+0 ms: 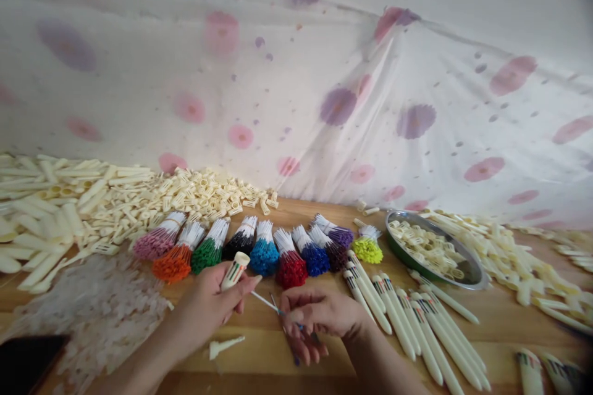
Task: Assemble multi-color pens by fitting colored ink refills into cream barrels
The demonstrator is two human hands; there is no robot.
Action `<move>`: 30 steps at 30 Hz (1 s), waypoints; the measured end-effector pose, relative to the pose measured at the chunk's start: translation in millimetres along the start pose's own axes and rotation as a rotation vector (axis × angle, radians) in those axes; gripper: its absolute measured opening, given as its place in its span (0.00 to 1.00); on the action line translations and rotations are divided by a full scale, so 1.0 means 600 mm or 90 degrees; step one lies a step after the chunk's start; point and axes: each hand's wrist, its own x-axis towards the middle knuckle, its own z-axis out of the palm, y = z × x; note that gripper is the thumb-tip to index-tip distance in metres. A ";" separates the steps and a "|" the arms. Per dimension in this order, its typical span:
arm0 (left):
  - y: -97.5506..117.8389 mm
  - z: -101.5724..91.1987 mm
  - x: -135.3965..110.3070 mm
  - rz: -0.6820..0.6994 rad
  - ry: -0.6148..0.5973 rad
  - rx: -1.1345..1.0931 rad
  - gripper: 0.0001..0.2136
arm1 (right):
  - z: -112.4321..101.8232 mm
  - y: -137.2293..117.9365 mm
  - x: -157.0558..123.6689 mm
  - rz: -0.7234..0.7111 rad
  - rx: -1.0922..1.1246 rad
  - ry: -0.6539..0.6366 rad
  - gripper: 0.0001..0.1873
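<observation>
My left hand (217, 296) is closed around a short cream pen barrel section (236, 266) with coloured marks in its slots. Its thumb and fingertips lie by the end of a thin white pen refill (264, 301). My right hand (322, 315) pinches that refill near its blue end. More thin refills seem to lie under its curled fingers, partly hidden and blurred. Just beyond both hands sit bundles of refills with coloured tips, among them blue (264, 256), red (291, 265) and green (208, 254). A small cream plastic piece (225, 347) lies below my left hand.
Several multicolour pens (417, 327) lie at the right, near a metal-rimmed bowl (479, 281) of cream parts. Cream barrels (41, 216) and small parts (204, 194) are heaped at the left, above clear plastic pieces (106, 308). A dark flat object (28, 361) occupies the lower left corner.
</observation>
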 end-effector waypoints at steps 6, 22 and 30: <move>0.014 -0.018 -0.004 0.003 0.087 0.044 0.18 | 0.012 0.011 0.008 -0.238 0.200 0.051 0.33; 0.007 -0.015 -0.012 0.148 0.010 0.286 0.12 | -0.024 -0.028 -0.027 -0.383 0.257 0.387 0.12; 0.004 -0.017 -0.019 0.240 -0.063 0.346 0.10 | -0.004 -0.046 -0.046 -0.380 0.165 0.377 0.11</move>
